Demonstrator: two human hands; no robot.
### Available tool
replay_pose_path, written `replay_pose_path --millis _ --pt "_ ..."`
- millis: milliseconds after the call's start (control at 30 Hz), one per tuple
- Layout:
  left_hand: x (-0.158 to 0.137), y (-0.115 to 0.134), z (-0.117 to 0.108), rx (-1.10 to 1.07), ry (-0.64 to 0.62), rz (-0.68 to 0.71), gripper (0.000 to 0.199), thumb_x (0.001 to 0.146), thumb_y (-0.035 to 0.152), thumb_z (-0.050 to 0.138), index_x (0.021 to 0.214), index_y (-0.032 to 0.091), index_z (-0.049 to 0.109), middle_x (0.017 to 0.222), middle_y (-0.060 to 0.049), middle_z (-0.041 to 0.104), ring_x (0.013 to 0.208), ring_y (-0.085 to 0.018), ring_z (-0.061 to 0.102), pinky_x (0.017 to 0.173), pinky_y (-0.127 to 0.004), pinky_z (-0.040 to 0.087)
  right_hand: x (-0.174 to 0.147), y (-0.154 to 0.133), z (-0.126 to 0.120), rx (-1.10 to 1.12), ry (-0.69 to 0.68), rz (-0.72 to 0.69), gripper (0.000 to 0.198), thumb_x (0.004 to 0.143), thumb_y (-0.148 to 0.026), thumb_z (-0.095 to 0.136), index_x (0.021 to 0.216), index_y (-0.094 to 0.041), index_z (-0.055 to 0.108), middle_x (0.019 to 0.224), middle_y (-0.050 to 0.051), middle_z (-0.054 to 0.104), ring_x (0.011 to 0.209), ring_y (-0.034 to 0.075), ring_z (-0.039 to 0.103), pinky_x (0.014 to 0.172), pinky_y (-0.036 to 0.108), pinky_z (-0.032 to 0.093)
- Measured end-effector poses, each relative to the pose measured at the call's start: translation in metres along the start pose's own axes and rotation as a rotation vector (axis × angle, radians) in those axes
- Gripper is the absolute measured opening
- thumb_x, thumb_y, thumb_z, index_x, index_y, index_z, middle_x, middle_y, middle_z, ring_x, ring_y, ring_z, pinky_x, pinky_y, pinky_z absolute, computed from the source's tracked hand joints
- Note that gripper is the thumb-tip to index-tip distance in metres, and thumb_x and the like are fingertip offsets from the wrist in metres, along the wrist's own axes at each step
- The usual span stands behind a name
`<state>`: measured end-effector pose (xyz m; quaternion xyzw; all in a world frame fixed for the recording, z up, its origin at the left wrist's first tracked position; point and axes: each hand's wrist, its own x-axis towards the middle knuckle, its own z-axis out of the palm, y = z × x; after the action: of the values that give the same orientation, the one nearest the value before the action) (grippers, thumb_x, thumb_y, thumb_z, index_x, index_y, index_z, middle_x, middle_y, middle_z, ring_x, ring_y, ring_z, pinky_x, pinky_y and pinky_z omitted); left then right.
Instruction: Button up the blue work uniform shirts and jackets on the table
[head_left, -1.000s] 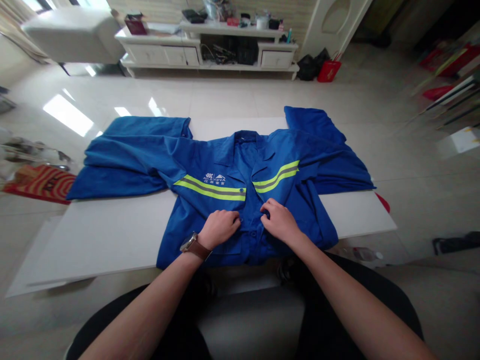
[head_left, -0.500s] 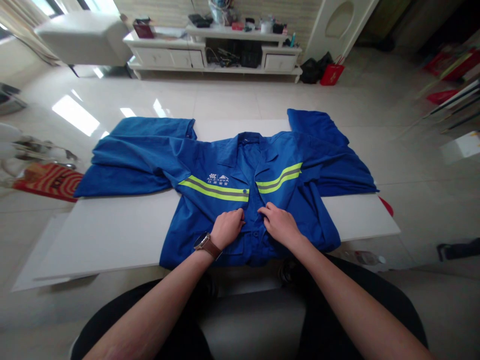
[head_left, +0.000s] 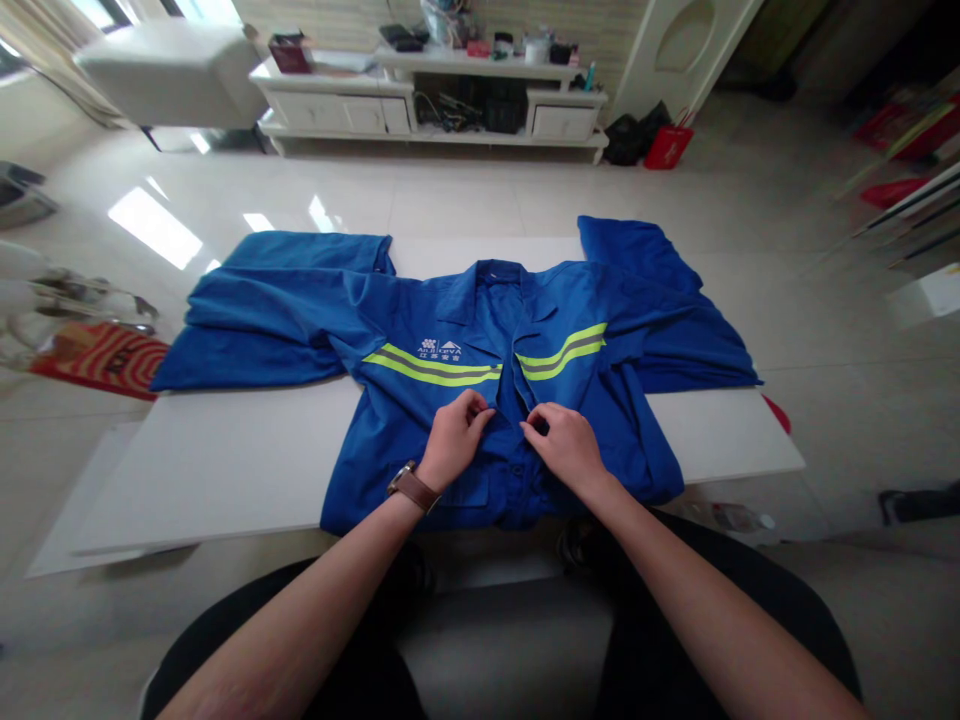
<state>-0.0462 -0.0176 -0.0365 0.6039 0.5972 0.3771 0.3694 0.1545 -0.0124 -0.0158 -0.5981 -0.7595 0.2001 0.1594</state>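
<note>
A blue work jacket (head_left: 420, 310) with yellow-green reflective stripes lies face up on a white table (head_left: 225, 460), sleeves spread to both sides. My left hand (head_left: 454, 440), with a brown-strapped watch on its wrist, pinches the left edge of the jacket's front opening just below the stripe. My right hand (head_left: 564, 445) pinches the opposite edge, a few centimetres away. Both hands sit at mid-chest on the button line, and the collar lies open above them.
A white TV cabinet (head_left: 435, 100) with clutter stands at the far wall. A red bag (head_left: 666, 146) and a black bag sit beside it. A red patterned mat (head_left: 105, 358) lies on the glossy tiled floor to the left. My dark-trousered knees are under the table's near edge.
Both hands have moved up the front opening, from the lower chest toward the reflective stripe, still gripping the two edges. The view shifted slightly.
</note>
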Motion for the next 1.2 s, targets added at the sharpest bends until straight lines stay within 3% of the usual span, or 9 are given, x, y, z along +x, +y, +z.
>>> replay_pose_path --millis 67,133,333,433,567,833,1033,1200 --pt "0.000 0.003 -0.001 -0.055 0.003 -0.010 0.011 0.090 0.031 0.062 0.085 0.021 0.059 0.069 0.003 0.062 0.064 -0.014 0.059 0.064 -0.026 0.045 0.003 0.004 0.004 0.125 0.058 0.070 0.004 0.081 -0.021 0.063 0.084 -0.021 0.066 0.082 0.001 0.071 0.078 0.017 0.066 0.073 0.028 0.045" --pt "-0.001 0.004 -0.001 -0.091 -0.003 -0.015 0.010 0.089 0.030 0.063 0.086 0.021 0.060 0.069 0.003 0.061 0.063 -0.014 0.059 0.063 -0.025 0.045 0.006 0.007 0.007 0.291 0.100 0.152 0.018 0.073 -0.019 0.063 0.090 -0.020 0.067 0.075 0.000 0.069 0.068 0.015 0.063 0.068 0.027 0.045" --pt "-0.001 0.006 0.004 -0.166 -0.054 -0.033 0.007 0.088 0.026 0.062 0.093 0.020 0.062 0.075 0.002 0.064 0.063 -0.013 0.061 0.064 -0.025 0.048 0.010 -0.001 0.009 0.940 0.100 0.478 0.042 0.058 -0.032 0.071 0.096 -0.015 0.068 0.071 0.000 0.066 0.053 0.013 0.056 0.048 0.024 0.043" --pt "0.001 0.011 0.010 -0.192 -0.062 -0.052 0.005 0.087 0.023 0.062 0.091 0.019 0.063 0.072 0.002 0.064 0.063 -0.013 0.062 0.064 -0.025 0.049 0.010 -0.007 0.005 1.087 0.104 0.567 0.043 0.052 -0.030 0.076 0.091 -0.014 0.069 0.064 -0.001 0.065 0.050 0.010 0.052 0.046 0.021 0.040" --pt "0.007 0.022 0.017 -0.214 -0.054 -0.094 0.002 0.086 0.017 0.062 0.087 0.018 0.062 0.069 0.002 0.064 0.062 -0.014 0.065 0.064 -0.026 0.049 0.009 -0.013 -0.003 1.194 0.052 0.578 0.040 0.050 -0.027 0.078 0.086 -0.014 0.071 0.057 -0.003 0.061 0.046 0.007 0.045 0.043 0.018 0.033" --pt "0.009 0.040 0.017 -0.262 -0.059 -0.110 0.003 0.087 0.016 0.063 0.086 0.017 0.066 0.073 0.000 0.069 0.065 -0.015 0.069 0.063 -0.025 0.050 0.008 -0.019 -0.010 1.028 0.023 0.387 0.039 0.054 -0.031 0.077 0.088 -0.014 0.072 0.064 -0.001 0.065 0.050 0.009 0.050 0.048 0.022 0.037" --pt "0.013 0.041 0.021 -0.375 -0.027 -0.147 0.006 0.085 0.017 0.062 0.085 0.016 0.068 0.075 -0.002 0.071 0.066 -0.014 0.068 0.065 -0.025 0.050 0.005 -0.020 -0.011 0.778 0.058 0.153 0.036 0.065 -0.032 0.071 0.095 -0.012 0.074 0.069 0.002 0.068 0.057 0.012 0.055 0.055 0.023 0.043" --pt "0.020 0.041 0.024 -0.503 -0.045 -0.212 0.011 0.083 0.021 0.062 0.078 0.014 0.070 0.065 -0.001 0.067 0.063 -0.013 0.063 0.065 -0.025 0.048 -0.002 -0.018 -0.012 0.589 0.060 0.042 0.035 0.075 -0.030 0.067 0.106 -0.015 0.075 0.072 0.002 0.070 0.055 0.011 0.055 0.056 0.023 0.044"
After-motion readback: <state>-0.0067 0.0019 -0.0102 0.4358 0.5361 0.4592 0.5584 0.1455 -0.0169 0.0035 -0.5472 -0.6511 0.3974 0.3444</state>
